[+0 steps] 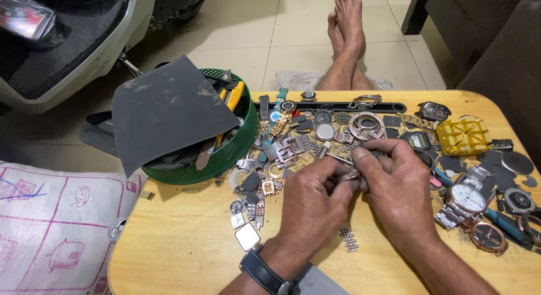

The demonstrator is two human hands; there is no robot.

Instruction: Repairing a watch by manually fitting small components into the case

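Centrally, small metal watch part (350, 174) pinched between both hands, just above the tabletop (186, 238) middle; too small to identify further. Left hand (313, 199) closed around it from the near side, dark-strapped wristwatch (265, 272) on that wrist. Right hand (394, 185) closed, fingertips pressing on the same piece, possibly with a thin tool; cannot confirm.

Progress, judged: work on the piece mid-way, nothing visibly finished or set aside. Short bracelet-link strip (349, 239) loose just below the hands. Heap of links, cases and clasps (282, 154) unsorted beyond.

Right of hands: white-dial steel watch (465, 200), brown-dial watch (487, 236), yellow square case holder (462, 134) near far edge. Left: green mesh basket (234, 148) under grey abrasive sheet (169, 109), yellow-handled tools inside.

Packaging: white woven sack (56, 227) with pink printed outlines, on floor at left. No labels legible elsewhere.
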